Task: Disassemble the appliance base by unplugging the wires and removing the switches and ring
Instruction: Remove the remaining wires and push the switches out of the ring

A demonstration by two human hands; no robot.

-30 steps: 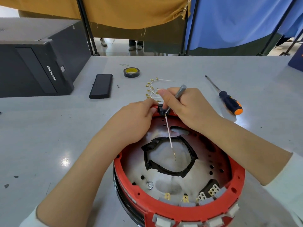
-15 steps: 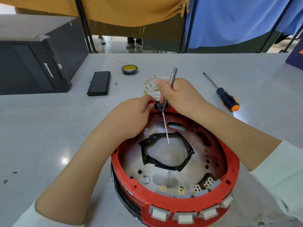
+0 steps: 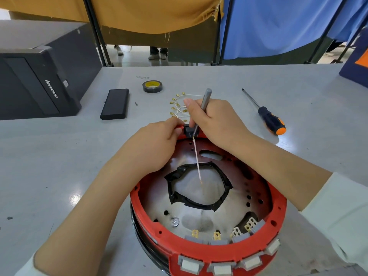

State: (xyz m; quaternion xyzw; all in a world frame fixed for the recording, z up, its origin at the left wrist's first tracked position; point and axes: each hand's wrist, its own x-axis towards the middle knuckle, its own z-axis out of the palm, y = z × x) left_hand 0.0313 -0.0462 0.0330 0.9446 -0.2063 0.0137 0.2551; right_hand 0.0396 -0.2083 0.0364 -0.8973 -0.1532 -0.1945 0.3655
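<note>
Red appliance base [image 3: 207,253] sits on grey tabletop [image 3: 59,156], near edge, open side up, w/ black ring [image 3: 199,205] lying inside on the metal floor. Left hand [image 3: 151,148] curled at far rim, fingertips pinching beside the black switch [image 3: 189,132] seated in the rim. Right hand [image 3: 215,120] gripping a thin grey tool [image 3: 205,100], held near upright, tip down at the switch. One white wire [image 3: 197,162] runs from switch down over the ring opening, free end loose. Grey switches [image 3: 191,265] in a row along the near rim, brass terminals bare. Loose wires w/ brass lugs [image 3: 177,106] piled on tabletop just beyond hands. Orange-black screwdriver [image 3: 270,121] to the right; tape roll [image 3: 152,86], black slab [image 3: 115,103], PC case [image 3: 39,84] far left.
</note>
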